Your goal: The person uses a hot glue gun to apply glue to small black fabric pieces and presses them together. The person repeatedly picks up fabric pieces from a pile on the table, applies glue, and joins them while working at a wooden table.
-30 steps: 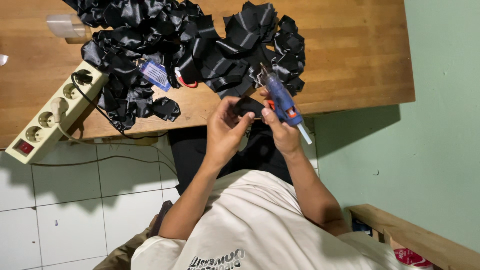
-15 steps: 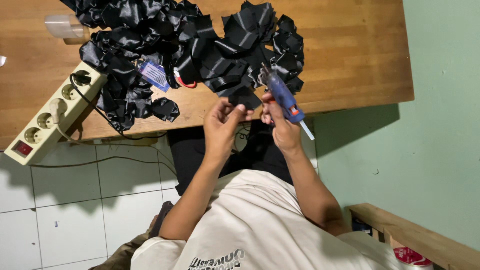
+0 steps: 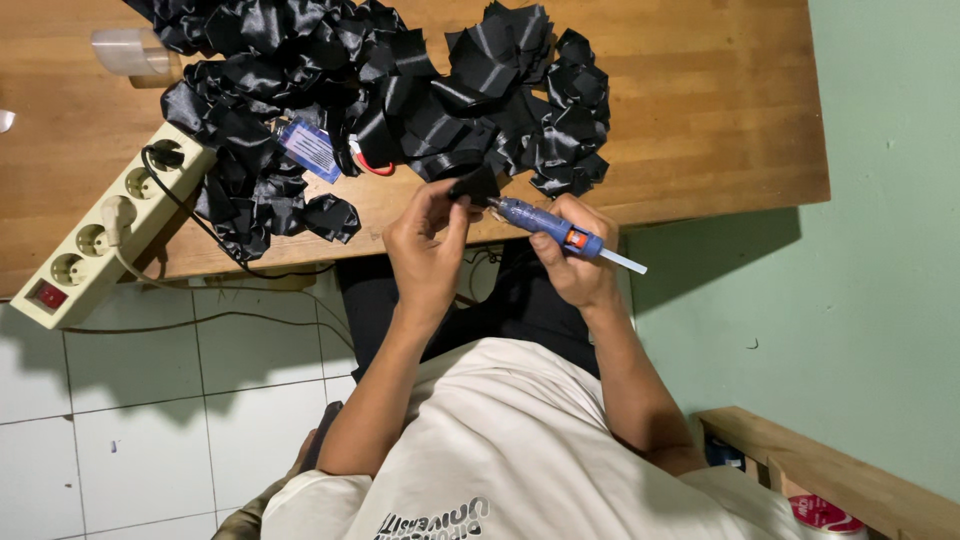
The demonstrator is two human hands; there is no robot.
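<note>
The small black ribbon piece (image 3: 474, 186) sits pinched between the fingertips of the left hand (image 3: 428, 245), at the table's near edge, just in front of the big pile. It is glossy satin, folded into a stubby, creased shape. The right hand (image 3: 572, 262) is wrapped around a blue glue gun (image 3: 545, 222), and the gun's nozzle now touches the piece. A second ago the gun stood tilted up beside the right hand with its tip away from the fabric; half a second ago it was still angled off. It now lies nearly level, nozzle toward the left hand, and both hands have shifted closer to the table edge. The gun is smooth plastic with an orange trigger, and a pale translucent glue stick pokes out of its rear, beyond the right hand.

Just past the fingertips lies the heap of black ribbon pieces (image 3: 400, 90), shiny, crumpled, and overlapping. The wooden table (image 3: 700, 100) beneath shows warm plank grain. Farther out from the left hand, a cream power strip (image 3: 110, 230) hangs over the table edge with a black plug in it. A small blue card (image 3: 308, 148) rests among the ribbons.
</note>
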